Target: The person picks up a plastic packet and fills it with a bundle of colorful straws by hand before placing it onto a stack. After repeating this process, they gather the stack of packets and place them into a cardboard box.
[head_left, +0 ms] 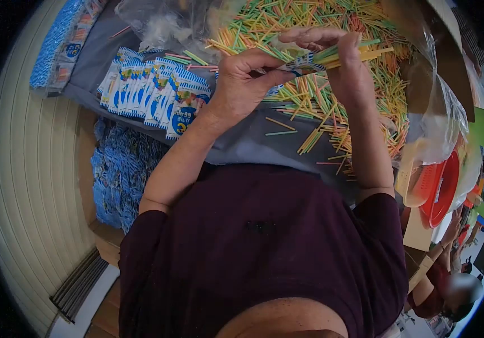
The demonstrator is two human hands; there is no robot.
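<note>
My left hand (pixel 242 84) pinches a small blue-and-white printed packet (pixel 304 61) between thumb and fingers. My right hand (pixel 350 67) is at the packet's other end, holding a few thin yellow and green sticks (pixel 374 54) against the thumb. Their inner ends meet the packet's mouth; how far in they reach is hidden. Beneath both hands spreads a big heap of thin coloured sticks (pixel 315 96) in yellow, green, orange and pink. Left of my left hand lies an overlapping row of printed packets (pixel 157 90) on the grey cloth (pixel 242 135).
A cardboard box of blue packets (pixel 120 174) stands below the table at left. Long blue packet strips (pixel 61 50) lie at the far-left corner. Clear plastic bags (pixel 163 22) edge the heap. Red and yellow baskets (pixel 442 188) stand at right, near another person (pixel 445 287).
</note>
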